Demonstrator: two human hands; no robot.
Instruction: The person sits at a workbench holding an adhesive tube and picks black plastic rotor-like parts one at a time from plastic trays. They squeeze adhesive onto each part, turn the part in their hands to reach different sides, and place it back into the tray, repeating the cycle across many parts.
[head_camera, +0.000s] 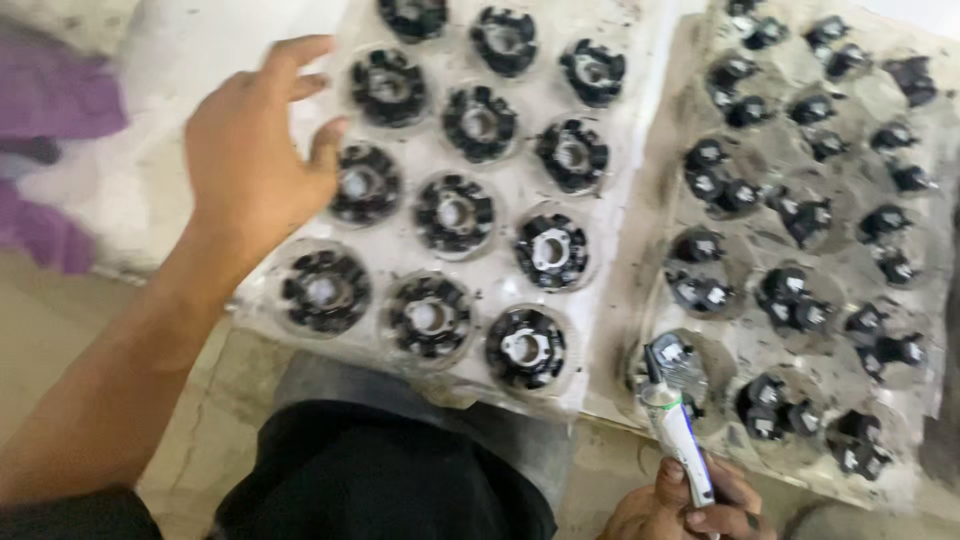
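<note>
The left hand (250, 150), fingers spread and holding nothing, hovers over the upper-left edge of the moulded tray (400, 262), one black ring part (365, 184) seated per pocket. At the lower right, the right hand (690, 508) grips a white tube (678, 425), nozzle up, probably adhesive, pointing toward the second tray (790, 255) of small black pieces.

clear plastic tray (620, 60) lying flat, holding black round parts | second clear tray (930, 420) sitting just right of it, holding small black pieces | white-green tube (675, 425) pointing at second tray's near edge
</note>
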